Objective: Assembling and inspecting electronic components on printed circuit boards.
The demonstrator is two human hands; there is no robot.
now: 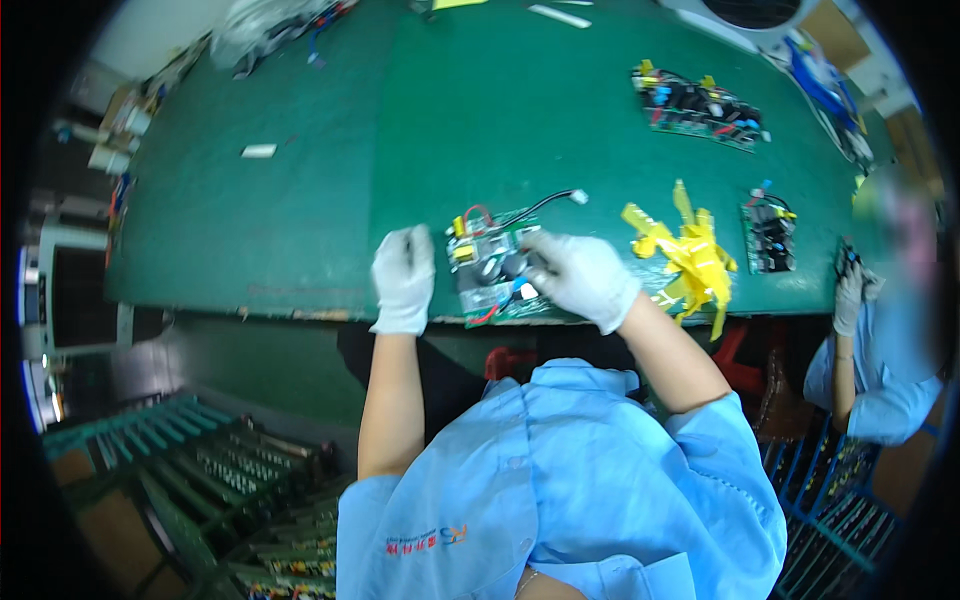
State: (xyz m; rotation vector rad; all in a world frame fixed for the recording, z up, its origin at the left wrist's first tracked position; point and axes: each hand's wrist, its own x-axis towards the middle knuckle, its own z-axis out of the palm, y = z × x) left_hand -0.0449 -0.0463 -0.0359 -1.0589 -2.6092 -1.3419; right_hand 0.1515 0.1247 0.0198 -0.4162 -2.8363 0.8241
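Note:
A green circuit board (pixel 488 268) with yellow, black and blue parts lies near the table's front edge, between my hands. A black cable with a white plug (pixel 578 197) sticks out from its far side, and red wires rise from it. My right hand (pixel 585 280), in a white glove, is closed with its fingertips on the parts at the board's right side. My left hand (pixel 404 280), gloved too, rests just left of the board, apart from it. Its fingers are curled in, and whatever they may hold is hidden.
Yellow tape strips (pixel 690 255) stick up right of my right hand. More circuit boards (pixel 770 235) lie beyond them, with a joined group (pixel 700 108) farther back. At the right a co-worker's gloved hand (pixel 848 300) holds a dark part. Racks (pixel 230 470) of boards stand lower left.

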